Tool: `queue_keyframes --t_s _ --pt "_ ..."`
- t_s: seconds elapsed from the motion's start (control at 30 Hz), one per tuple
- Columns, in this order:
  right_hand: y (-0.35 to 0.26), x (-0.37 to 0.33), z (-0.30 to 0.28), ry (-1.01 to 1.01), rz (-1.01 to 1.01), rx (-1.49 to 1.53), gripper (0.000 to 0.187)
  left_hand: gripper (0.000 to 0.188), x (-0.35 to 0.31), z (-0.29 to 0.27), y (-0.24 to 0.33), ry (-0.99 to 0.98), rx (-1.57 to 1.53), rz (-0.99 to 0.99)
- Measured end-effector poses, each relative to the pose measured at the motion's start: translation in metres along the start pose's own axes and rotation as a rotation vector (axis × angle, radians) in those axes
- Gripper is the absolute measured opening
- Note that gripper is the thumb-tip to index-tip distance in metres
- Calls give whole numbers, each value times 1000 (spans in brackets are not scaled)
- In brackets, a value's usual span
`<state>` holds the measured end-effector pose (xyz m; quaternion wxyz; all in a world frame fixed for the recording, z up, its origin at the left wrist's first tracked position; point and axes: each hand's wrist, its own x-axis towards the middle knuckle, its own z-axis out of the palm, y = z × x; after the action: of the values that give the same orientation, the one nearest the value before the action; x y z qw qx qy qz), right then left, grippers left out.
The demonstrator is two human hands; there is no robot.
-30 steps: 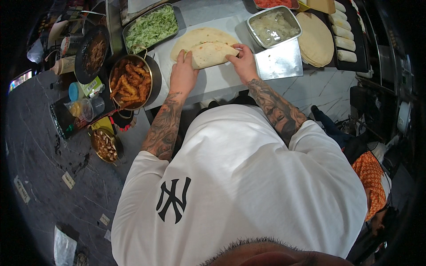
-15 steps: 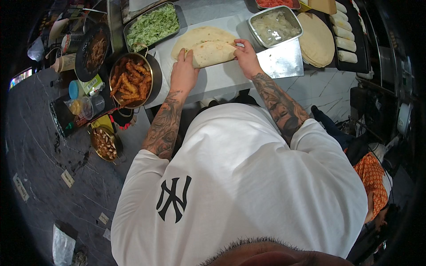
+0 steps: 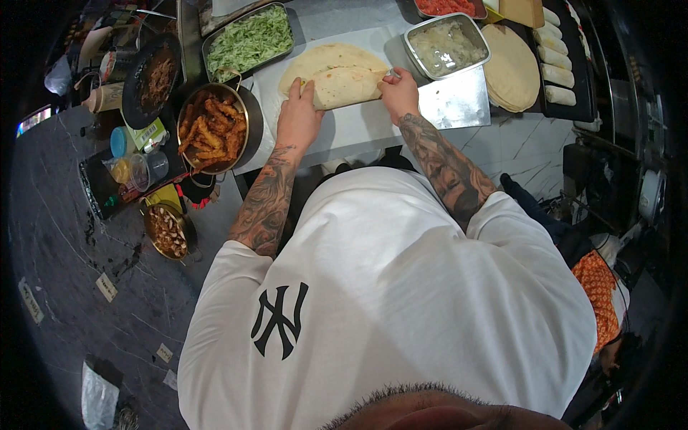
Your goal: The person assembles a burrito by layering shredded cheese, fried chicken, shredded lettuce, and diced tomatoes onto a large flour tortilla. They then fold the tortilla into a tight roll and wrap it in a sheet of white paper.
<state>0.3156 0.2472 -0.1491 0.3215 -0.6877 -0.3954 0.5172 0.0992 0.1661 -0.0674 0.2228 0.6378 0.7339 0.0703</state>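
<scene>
A flour tortilla [image 3: 334, 57] lies on white paper [image 3: 351, 129] in front of me, its near side folded over toward the far side. My left hand [image 3: 299, 115] grips the left end of the fold, fingertips on top. At the right end, my right hand [image 3: 399, 93] pinches the folded edge between thumb and fingers. Whatever is inside the fold is mostly hidden. Just beyond my left hand stands a tray of shredded lettuce [image 3: 251, 41]. Close to my right hand is a metal container of chopped onion [image 3: 446, 49].
Left of my left hand is a pan of fried strips [image 3: 211, 132], with a dark pan of shredded meat [image 3: 153, 82] beyond it. A pot of chopped pieces [image 3: 168, 233] sits nearer. At right are stacked tortillas [image 3: 511, 68] and a black tray of wrapped rolls [image 3: 557, 75]. Diced tomato [image 3: 448, 6] is at the back.
My right hand has shifted slightly, its fingers now curled closer at the fold's right end. My left hand has stayed nearly in place on the tortilla.
</scene>
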Motion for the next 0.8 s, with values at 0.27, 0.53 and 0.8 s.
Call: queue_keyframes --t_s 0.27,0.53,0.8 --pt "-17 7 -4 -35 -65 -314 46 72 0 1 -2 10 -20 -12" --pt "-23 2 -8 -79 -184 -338 31 74 -2 -4 0 -17 -46 -29" --pt "-20 -23 -5 -2 -337 -279 31 74 -5 -5 1 -26 -35 -65"
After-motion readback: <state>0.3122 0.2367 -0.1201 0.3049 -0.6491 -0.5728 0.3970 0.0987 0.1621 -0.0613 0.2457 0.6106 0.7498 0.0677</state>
